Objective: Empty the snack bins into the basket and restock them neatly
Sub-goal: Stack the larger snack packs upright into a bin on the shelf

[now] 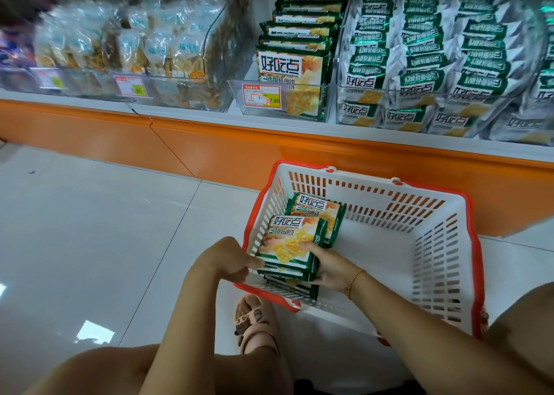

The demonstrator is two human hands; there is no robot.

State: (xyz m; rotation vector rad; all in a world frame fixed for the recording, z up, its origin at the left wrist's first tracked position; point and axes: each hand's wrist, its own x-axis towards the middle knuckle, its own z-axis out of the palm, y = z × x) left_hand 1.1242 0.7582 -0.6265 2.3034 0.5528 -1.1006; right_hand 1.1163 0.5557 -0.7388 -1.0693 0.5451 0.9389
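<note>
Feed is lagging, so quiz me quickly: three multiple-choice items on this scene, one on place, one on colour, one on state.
1. The cracker pack stack, gripped by the left hand and right hand, is: A) at the basket's near-left corner; B) on the floor; C) in a bin.
2. The basket rim is: A) blue; B) red; C) green.
3. The middle bin is: A) empty; B) holding cracker packs; C) tipped over.
Key: A, both hands hold it there; B, red edge; B, packs stand inside.

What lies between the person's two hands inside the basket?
In the head view, a stack of green cracker packs sits between the left hand and right hand, gripped from both sides inside the basket.
</note>
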